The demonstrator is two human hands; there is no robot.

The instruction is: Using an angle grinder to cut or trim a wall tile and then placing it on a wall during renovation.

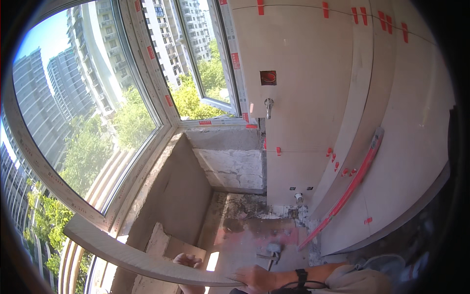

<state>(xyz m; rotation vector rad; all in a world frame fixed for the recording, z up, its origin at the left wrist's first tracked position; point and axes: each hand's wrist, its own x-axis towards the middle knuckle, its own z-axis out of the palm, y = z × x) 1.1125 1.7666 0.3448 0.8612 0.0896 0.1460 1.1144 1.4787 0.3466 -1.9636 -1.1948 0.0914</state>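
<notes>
A long, pale grey-beige tile (142, 259) is seen nearly edge-on, running from the window sill at left down to the lower middle. The lens bends its outline. My right hand (257, 278) closes round the tile's near right end, a black band on its wrist. Farther along, my left hand (188, 259) shows curled fingers above the tile's edge, while the tile hides most of its palm. Just beyond my right hand, a mallet (274, 251) with a grey head lies on the floor.
A window frame (169, 127) rises close by the tile's far end. Against the tiled right wall (308, 98) leans a long red level (360, 176). A tap (269, 107) and a pipe stub (299, 197) stick out of the back wall. A cut board (183, 250) stands beside the low wall.
</notes>
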